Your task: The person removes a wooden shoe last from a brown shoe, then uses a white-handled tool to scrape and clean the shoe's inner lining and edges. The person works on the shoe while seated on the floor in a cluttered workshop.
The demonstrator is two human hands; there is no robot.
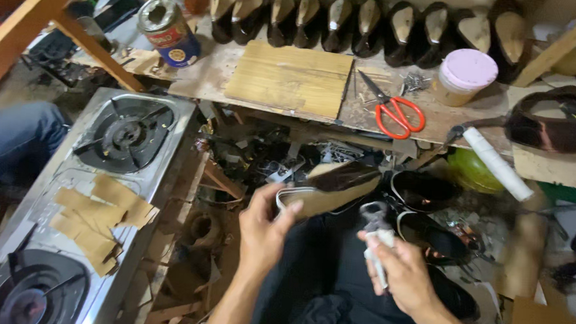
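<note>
Your left hand (pixel 264 229) grips a dark shoe (pixel 331 186) over your lap; your right hand (pixel 405 274) clasps white-handled pliers (pixel 376 240) beside it. Ahead, the cluttered wooden workbench (pixel 201 77) carries red scissors (pixel 394 111), a wooden board (pixel 290 78) and a row of shoes (pixel 372 23); a gas stove (pixel 166 134) stands left.

We see a worn wooden workbench (pixel 394 111) carrying a row of dark shoes (pixel 365 23) along its back edge, a pale wooden board (pixel 290 78), red-handled scissors (pixel 397 112), a pink-lidded jar (pixel 465 76) and a tin can (pixel 171 30).
</note>
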